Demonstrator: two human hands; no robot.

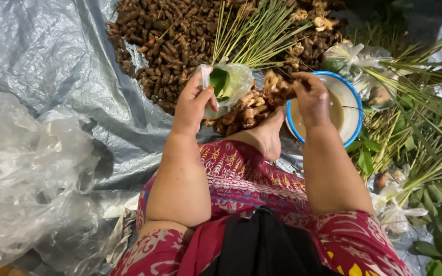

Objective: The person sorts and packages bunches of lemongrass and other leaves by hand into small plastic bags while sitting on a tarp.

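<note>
left hand (193, 102): raised over the tarp, fingers and thumb pinched on the mouth of a small clear plastic bag (228, 84), holding it open toward the right side
clear plastic bag: hangs from the left hand just above a small heap of pale ginger-like roots (244, 113); green leaves (219, 82) already sit inside it
right hand (310, 97): fingers clenched round a knobbly piece of root (277, 87), held between the bag's mouth and the rim of a white bowl with a blue rim (351, 135)
piece of root: in the right hand's grasp, just beside the bag, not yet inside it as far as the view shows
bowl: sits on the ground under the right wrist, holding a cloudy brownish liquid
foot (267, 138): the person's own bare foot rests between the two forearms, toes touching the small heap
surroundings: a large pile of dark brown rhizomes (164, 36) lies on a grey tarp (42, 56); lemongrass stalks (254, 28) lie across it; more filled bags and greenery (410, 138) lie to the right; crumpled clear plastic sheeting (26, 174) lies to the left
doing it well: my judgement is that the bag's mouth should stay wide and tilted toward the root, and the root go in knobs first so it does not snag or tear the thin film; keeping it clear of the bowl avoids drips into the bag
</note>
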